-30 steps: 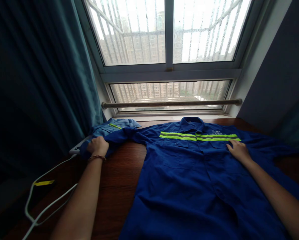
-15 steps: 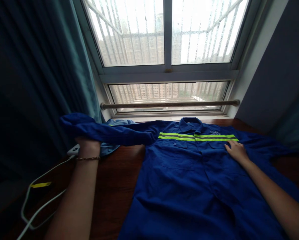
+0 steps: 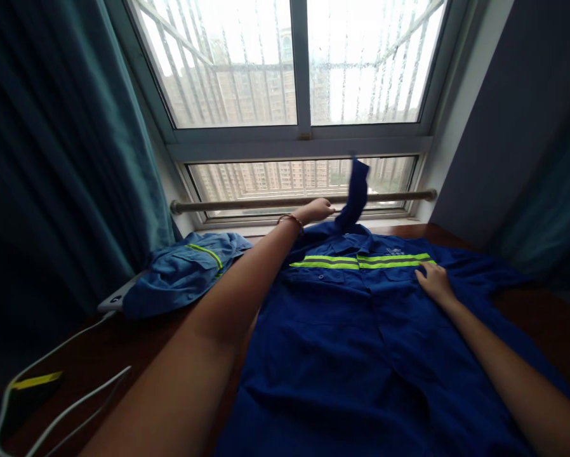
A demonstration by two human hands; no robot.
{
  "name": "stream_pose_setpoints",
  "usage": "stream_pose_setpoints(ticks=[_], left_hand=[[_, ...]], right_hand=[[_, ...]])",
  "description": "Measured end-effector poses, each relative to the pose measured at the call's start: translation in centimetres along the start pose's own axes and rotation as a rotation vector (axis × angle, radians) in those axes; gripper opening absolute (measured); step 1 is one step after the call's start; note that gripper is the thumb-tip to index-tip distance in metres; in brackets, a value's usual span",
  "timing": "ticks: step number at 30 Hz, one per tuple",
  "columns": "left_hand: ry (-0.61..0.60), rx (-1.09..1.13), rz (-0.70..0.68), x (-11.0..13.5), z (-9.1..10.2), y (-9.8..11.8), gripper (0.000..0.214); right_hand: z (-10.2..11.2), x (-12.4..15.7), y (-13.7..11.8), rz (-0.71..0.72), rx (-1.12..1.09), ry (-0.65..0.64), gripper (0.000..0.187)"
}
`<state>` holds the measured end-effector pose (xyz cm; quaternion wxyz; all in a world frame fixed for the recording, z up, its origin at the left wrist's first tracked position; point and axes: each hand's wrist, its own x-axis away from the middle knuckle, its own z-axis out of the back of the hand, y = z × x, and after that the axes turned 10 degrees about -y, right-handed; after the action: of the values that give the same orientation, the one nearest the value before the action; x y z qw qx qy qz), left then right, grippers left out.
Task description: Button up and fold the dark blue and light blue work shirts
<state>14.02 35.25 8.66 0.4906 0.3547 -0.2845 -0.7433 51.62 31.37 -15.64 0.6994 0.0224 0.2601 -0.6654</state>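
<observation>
Folding in hand, it seems: one loose sleeve (image 3: 357, 190) of the blue work shirt (image 3: 313, 355) going over toward its chest.

The shirt lies spread front-up on the desk (image 3: 440, 232), on the near side of the window rail (image 3: 237, 205); the sleeve stands up blurred, overlapping the rail in view. The hands are apart: the right hand (image 3: 435, 281) rests, unclenched, on the chest band's end, nearer than the rail; the left hand (image 3: 317, 209) is beside the sleeve, its grip impossible to tell. The next move probably calls for laying that sleeve flat while the right steadies the cloth.
</observation>
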Motion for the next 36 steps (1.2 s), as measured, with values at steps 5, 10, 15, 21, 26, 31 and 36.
stream_pose_setpoints(ticks=[5,10,15,21,26,31,36], left_hand=[[-0.077,-0.342,0.168,4.3,-3.8,-6.9,0.018],[-0.067,-0.530,0.426,10.9,-2.1,-15.8,0.046],[-0.028,-0.632,0.458,13.7,-2.0,-20.3,0.049],[-0.043,-0.707,0.533,16.3,2.3,-22.3,0.051],[0.110,-0.954,0.451,19.0,5.9,-21.5,0.046],[0.001,-0.961,0.122,19.5,4.0,-18.1,0.040],[0.003,-0.904,0.124,20.5,0.4,-17.6,0.026]], right_hand=[[1.0,-0.6,-0.5,-0.345,-0.723,0.117,0.040],[0.8,-0.7,-0.3,-0.390,-0.861,0.025,0.054],[-0.5,0.3,-2.3,0.004,-0.146,-0.183,0.048],[-1.8,1.7,-9.2,0.148,0.192,-0.285,0.053],[-1.8,2.8,-15.7,0.163,0.002,-0.307,0.048],[-1.4,-0.3,-19.3,-0.244,-0.845,-0.482,0.018],[-2.7,-4.5,-22.4,-0.446,-1.250,-0.559,0.016]])
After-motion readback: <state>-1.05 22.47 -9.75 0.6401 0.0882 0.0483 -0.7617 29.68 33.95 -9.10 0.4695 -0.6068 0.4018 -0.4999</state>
